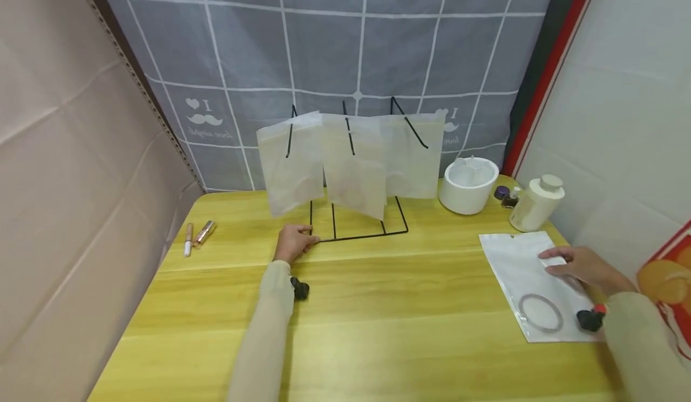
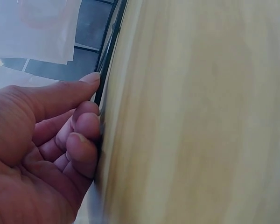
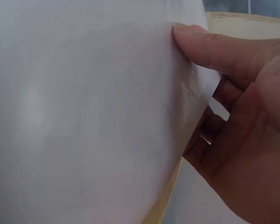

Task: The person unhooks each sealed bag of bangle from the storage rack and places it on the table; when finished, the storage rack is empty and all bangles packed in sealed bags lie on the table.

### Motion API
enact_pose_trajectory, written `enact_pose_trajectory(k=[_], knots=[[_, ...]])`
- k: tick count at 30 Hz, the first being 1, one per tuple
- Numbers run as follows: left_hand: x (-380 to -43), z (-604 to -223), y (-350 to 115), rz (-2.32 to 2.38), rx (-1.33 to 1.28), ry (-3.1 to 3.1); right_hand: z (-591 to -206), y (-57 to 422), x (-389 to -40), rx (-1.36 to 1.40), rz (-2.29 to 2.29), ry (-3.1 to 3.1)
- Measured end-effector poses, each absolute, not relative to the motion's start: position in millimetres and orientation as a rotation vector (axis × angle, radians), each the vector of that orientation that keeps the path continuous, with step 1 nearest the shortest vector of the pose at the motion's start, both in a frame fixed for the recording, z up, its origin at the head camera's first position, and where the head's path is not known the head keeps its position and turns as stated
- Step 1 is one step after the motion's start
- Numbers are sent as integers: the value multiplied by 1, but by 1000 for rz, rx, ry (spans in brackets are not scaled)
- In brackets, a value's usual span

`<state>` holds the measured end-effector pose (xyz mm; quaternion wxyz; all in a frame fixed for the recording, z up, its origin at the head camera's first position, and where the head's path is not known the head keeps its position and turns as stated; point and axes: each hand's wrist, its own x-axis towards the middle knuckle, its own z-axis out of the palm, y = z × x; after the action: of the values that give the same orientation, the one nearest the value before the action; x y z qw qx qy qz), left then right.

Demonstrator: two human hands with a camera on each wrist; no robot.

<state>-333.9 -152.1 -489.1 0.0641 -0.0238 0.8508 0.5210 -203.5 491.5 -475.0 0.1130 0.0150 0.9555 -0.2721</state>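
Observation:
A black wire display rack (image 1: 367, 236) stands at the back middle of the table, and three translucent white zip bags (image 1: 353, 168) hang from its hooks. My left hand (image 1: 293, 243) grips the front left corner of the rack's base; in the left wrist view its thumb and curled fingers (image 2: 86, 122) meet the thin black wire (image 2: 113, 42). At the right, another white bag (image 1: 518, 276) lies on the table with a pale ring (image 1: 540, 313) showing in it. My right hand (image 1: 585, 267) pinches this bag's edge, thumb (image 3: 214, 49) in front and fingers behind.
Two small cosmetic tubes (image 1: 204, 233) lie at the far left. Back right are a white round tub (image 1: 468, 201) with clear pieces inside, a purple lid (image 1: 501, 192), a small dark bottle (image 1: 510, 198) and a white bottle (image 1: 537, 204). A grey gridded curtain (image 1: 324, 48) hangs behind.

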Motion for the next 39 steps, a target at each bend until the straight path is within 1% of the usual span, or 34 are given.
enact_pose_trajectory(k=[6, 13, 19, 31, 35, 39], knots=[[-337, -486, -153, 1578, -86, 2564, -472, 496, -208, 12, -773, 2835], [-337, -489, -153, 1589, -76, 2545, -475, 500, -206, 134, -824, 2757], [-336, -487, -153, 1597, -74, 2557, -473, 497, -205, 182, -824, 2747], [-335, -485, -151, 1610, -77, 2554, -468, 494, -205, 102, -811, 2823], [-333, -487, -151, 1610, -104, 2545, -453, 469, -204, 77, -811, 2924], [-332, -488, -150, 1610, -111, 2545, -436, 422, -216, 2, -982, 3040]])
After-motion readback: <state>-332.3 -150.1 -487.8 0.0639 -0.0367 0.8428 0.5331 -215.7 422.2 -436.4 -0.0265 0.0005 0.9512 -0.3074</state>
